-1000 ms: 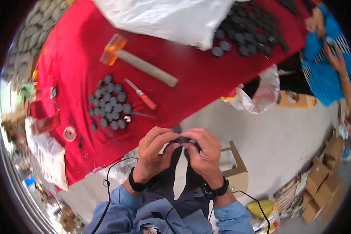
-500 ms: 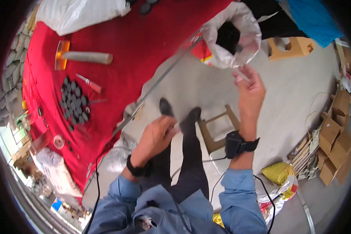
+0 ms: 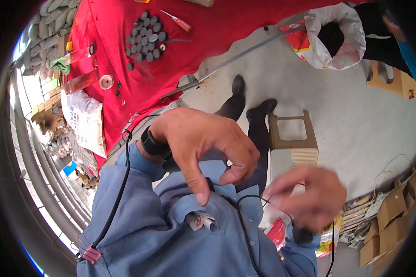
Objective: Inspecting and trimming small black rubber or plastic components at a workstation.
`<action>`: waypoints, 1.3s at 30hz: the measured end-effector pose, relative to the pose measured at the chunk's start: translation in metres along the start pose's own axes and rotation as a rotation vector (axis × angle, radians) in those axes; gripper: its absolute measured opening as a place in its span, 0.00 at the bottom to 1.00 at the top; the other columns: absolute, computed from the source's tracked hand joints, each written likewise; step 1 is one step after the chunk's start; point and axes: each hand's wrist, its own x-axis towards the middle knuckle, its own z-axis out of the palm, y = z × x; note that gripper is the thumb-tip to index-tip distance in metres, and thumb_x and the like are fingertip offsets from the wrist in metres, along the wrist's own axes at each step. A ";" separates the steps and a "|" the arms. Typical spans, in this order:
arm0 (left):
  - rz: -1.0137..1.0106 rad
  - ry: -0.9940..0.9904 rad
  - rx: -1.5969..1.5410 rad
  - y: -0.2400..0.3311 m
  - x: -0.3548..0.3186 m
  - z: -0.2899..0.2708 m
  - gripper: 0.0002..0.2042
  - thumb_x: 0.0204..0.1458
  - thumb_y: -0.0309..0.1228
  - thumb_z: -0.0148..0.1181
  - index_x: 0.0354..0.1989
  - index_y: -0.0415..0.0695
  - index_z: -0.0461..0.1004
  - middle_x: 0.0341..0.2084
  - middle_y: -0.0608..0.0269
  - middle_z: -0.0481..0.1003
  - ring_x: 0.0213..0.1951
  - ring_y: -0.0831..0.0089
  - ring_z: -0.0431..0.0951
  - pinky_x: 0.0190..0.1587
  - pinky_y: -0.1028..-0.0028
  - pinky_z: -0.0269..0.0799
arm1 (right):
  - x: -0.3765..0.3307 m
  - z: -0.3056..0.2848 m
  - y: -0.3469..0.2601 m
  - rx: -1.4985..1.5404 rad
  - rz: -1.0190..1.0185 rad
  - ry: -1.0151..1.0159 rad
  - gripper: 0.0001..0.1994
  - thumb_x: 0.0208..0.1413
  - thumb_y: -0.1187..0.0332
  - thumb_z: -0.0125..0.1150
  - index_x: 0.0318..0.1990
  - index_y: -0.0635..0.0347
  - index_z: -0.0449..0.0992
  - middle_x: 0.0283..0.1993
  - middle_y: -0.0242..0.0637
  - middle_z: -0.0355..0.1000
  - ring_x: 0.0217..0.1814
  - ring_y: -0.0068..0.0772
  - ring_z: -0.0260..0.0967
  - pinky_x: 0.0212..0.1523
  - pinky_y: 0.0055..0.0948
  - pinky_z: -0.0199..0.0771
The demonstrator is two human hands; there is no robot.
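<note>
My left hand [image 3: 208,141] hovers over the front of my blue shirt [image 3: 171,231], palm down. Its thumb and forefinger curve toward each other with a gap between, and nothing shows in them. Below its fingertips, rolled paper [image 3: 202,221] sticks out of the shirt pocket. My right hand [image 3: 314,196], smeared by motion, is raised at the lower right with bent fingers. A thin black cable [image 3: 245,244] hangs down my chest and passes close to the right fingertips. Whether they touch it I cannot tell. Each wrist wears a black band.
A red cloth [image 3: 226,37] at the far left carries dark round discs [image 3: 145,39], a screwdriver [image 3: 182,24] and a tape roll [image 3: 106,81]. An open white sack [image 3: 357,34] stands far right beside a dark-clothed person. A stool [image 3: 293,154] and cardboard boxes [image 3: 393,212] are at right.
My right hand has left the open sack's rim and come back toward my body. My left hand has risen in front of my chest. The view has swung, showing more shirt.
</note>
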 end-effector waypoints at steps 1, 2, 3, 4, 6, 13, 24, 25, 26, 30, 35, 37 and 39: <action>0.016 -0.032 0.003 0.001 0.006 0.002 0.21 0.42 0.44 0.77 0.25 0.40 0.72 0.27 0.61 0.74 0.33 0.63 0.74 0.34 0.67 0.67 | 0.004 0.009 -0.036 -0.019 0.030 -0.119 0.07 0.54 0.74 0.58 0.37 0.65 0.79 0.38 0.41 0.75 0.34 0.34 0.75 0.33 0.27 0.74; -0.054 -0.078 0.064 0.005 0.004 0.007 0.21 0.43 0.44 0.77 0.25 0.40 0.72 0.26 0.61 0.73 0.32 0.64 0.74 0.33 0.67 0.66 | 0.010 0.018 -0.052 -0.024 0.015 -0.129 0.07 0.54 0.74 0.58 0.37 0.65 0.79 0.38 0.41 0.75 0.34 0.34 0.75 0.33 0.27 0.74; -0.120 -0.128 0.125 0.010 0.005 0.011 0.21 0.43 0.44 0.76 0.24 0.40 0.72 0.25 0.62 0.72 0.31 0.64 0.73 0.32 0.67 0.66 | 0.016 0.027 -0.065 -0.136 -0.095 -0.253 0.07 0.52 0.71 0.59 0.36 0.61 0.81 0.42 0.41 0.76 0.32 0.30 0.73 0.30 0.27 0.72; -0.199 -0.220 0.145 0.022 0.010 0.015 0.19 0.46 0.41 0.75 0.24 0.41 0.71 0.26 0.60 0.72 0.32 0.59 0.75 0.35 0.65 0.71 | 0.019 0.036 -0.077 -0.253 -0.207 -0.375 0.08 0.50 0.68 0.60 0.36 0.57 0.82 0.45 0.40 0.77 0.30 0.27 0.72 0.27 0.27 0.70; -0.232 -0.216 0.165 0.028 0.012 0.031 0.19 0.46 0.41 0.75 0.24 0.40 0.71 0.25 0.60 0.72 0.31 0.59 0.75 0.35 0.65 0.70 | 0.010 0.061 -0.095 -0.382 -0.215 -0.403 0.11 0.49 0.67 0.59 0.39 0.59 0.80 0.51 0.41 0.74 0.34 0.30 0.71 0.30 0.29 0.68; -0.292 -0.323 0.201 0.054 0.038 0.048 0.16 0.45 0.35 0.74 0.27 0.38 0.72 0.23 0.59 0.71 0.29 0.61 0.73 0.33 0.65 0.67 | 0.007 0.106 -0.136 -1.042 -0.178 -0.271 0.06 0.46 0.68 0.57 0.29 0.60 0.77 0.50 0.41 0.73 0.35 0.32 0.67 0.32 0.28 0.66; -0.485 -0.613 0.188 0.091 0.036 0.048 0.14 0.46 0.32 0.71 0.33 0.37 0.74 0.27 0.59 0.75 0.33 0.66 0.78 0.35 0.69 0.71 | 0.032 0.136 -0.179 -1.105 -0.039 -0.418 0.14 0.46 0.68 0.58 0.40 0.62 0.79 0.51 0.41 0.73 0.37 0.31 0.69 0.35 0.29 0.68; -0.478 -0.619 0.158 0.091 0.032 0.049 0.14 0.46 0.32 0.71 0.34 0.37 0.74 0.27 0.60 0.75 0.33 0.67 0.78 0.35 0.69 0.71 | 0.034 0.137 -0.180 -1.094 -0.083 -0.346 0.19 0.47 0.67 0.59 0.48 0.63 0.78 0.49 0.40 0.73 0.37 0.29 0.72 0.34 0.27 0.71; -0.472 -0.627 0.129 0.092 0.029 0.049 0.14 0.46 0.32 0.70 0.35 0.37 0.74 0.27 0.61 0.76 0.33 0.67 0.78 0.34 0.69 0.72 | 0.037 0.139 -0.181 -1.112 -0.084 -0.338 0.19 0.47 0.67 0.59 0.48 0.63 0.78 0.49 0.40 0.73 0.37 0.29 0.72 0.34 0.27 0.71; -0.534 -0.700 0.140 0.104 0.026 0.050 0.14 0.45 0.31 0.70 0.36 0.37 0.74 0.32 0.58 0.76 0.35 0.68 0.78 0.34 0.70 0.73 | 0.039 0.154 -0.184 -0.982 -0.115 -0.189 0.19 0.47 0.69 0.60 0.49 0.64 0.77 0.46 0.40 0.73 0.39 0.33 0.73 0.35 0.30 0.73; -0.458 -0.790 -0.052 0.110 0.013 0.039 0.29 0.44 0.32 0.74 0.55 0.35 0.71 0.56 0.49 0.68 0.56 0.63 0.70 0.43 0.68 0.76 | 0.049 0.177 -0.178 -0.844 -0.081 0.009 0.18 0.47 0.70 0.61 0.48 0.62 0.77 0.40 0.38 0.74 0.36 0.34 0.75 0.33 0.31 0.75; -0.423 -0.812 -0.081 0.104 0.003 0.039 0.34 0.42 0.33 0.77 0.58 0.35 0.68 0.59 0.48 0.66 0.59 0.61 0.67 0.49 0.66 0.73 | 0.051 0.190 -0.171 -1.024 -0.033 -0.021 0.13 0.47 0.70 0.61 0.43 0.59 0.77 0.32 0.33 0.70 0.31 0.30 0.74 0.28 0.28 0.73; -0.391 -0.827 -0.114 0.098 -0.009 0.039 0.40 0.39 0.34 0.80 0.61 0.35 0.66 0.62 0.47 0.64 0.63 0.59 0.64 0.55 0.63 0.71 | 0.061 0.200 -0.179 -1.109 -0.036 -0.007 0.11 0.46 0.70 0.62 0.40 0.58 0.77 0.30 0.32 0.67 0.30 0.28 0.73 0.27 0.28 0.71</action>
